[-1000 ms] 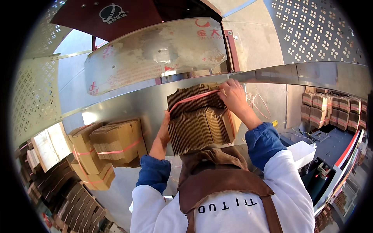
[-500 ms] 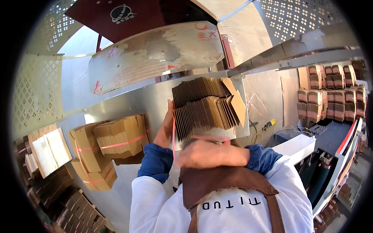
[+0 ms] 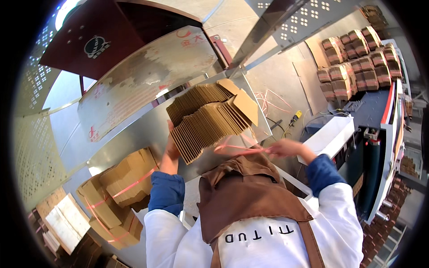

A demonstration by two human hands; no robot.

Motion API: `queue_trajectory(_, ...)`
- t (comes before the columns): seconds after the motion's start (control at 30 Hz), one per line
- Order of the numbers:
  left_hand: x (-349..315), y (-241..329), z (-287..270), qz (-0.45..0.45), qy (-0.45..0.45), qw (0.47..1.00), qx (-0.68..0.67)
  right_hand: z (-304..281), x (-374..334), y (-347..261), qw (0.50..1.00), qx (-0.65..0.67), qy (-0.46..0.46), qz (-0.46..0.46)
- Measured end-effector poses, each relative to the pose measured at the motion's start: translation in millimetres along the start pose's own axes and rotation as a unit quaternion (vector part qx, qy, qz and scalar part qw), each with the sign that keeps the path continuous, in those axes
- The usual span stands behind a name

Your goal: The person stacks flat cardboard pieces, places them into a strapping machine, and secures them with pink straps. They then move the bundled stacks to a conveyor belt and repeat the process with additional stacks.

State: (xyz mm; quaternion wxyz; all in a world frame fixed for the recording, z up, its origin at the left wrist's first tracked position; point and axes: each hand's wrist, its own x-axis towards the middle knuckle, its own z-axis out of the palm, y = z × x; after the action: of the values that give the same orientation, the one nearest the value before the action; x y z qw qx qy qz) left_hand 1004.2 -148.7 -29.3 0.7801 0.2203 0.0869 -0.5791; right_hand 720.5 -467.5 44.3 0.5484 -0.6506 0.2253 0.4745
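The stack (image 3: 210, 120) of folded cardboard stands on the steel table (image 3: 145, 127), in the middle of the scene, its pieces fanned unevenly and the flaps (image 3: 246, 107) at its right end leaning outward. A pink strap (image 3: 237, 146) runs slack at its near side; whether it passes under the stack cannot be told.

The left hand (image 3: 171, 152) braces the stack's left end; its fingers are mostly hidden, so their spread cannot be told. A flat, steady palm there should stop the pieces from sliding. The right hand (image 3: 286, 148), near and right, has its fingers curled closed around the strap. An even pull, with the strap flat and untwisted, would probably spare the cardboard edges; pressing the flaps in would help too. The slack is best kept clear of the apron (image 3: 254, 196).

To the left sit strapped bundles (image 3: 129, 176); to the right, a white tray (image 3: 330, 137).
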Motion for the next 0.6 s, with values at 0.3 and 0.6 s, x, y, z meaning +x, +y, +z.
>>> queue_trajectory(0.3,8.6,-3.5,8.1,0.009,0.042,0.999,0.017,-225.6,-255.7,157.2,0.360,-0.314,0.766,0.431)
queue_trajectory(0.6,16.5,-15.3,-6.3,-0.008,0.198,0.979,0.057,-109.6,101.7,-40.0,0.938,-0.012,0.322,-0.125)
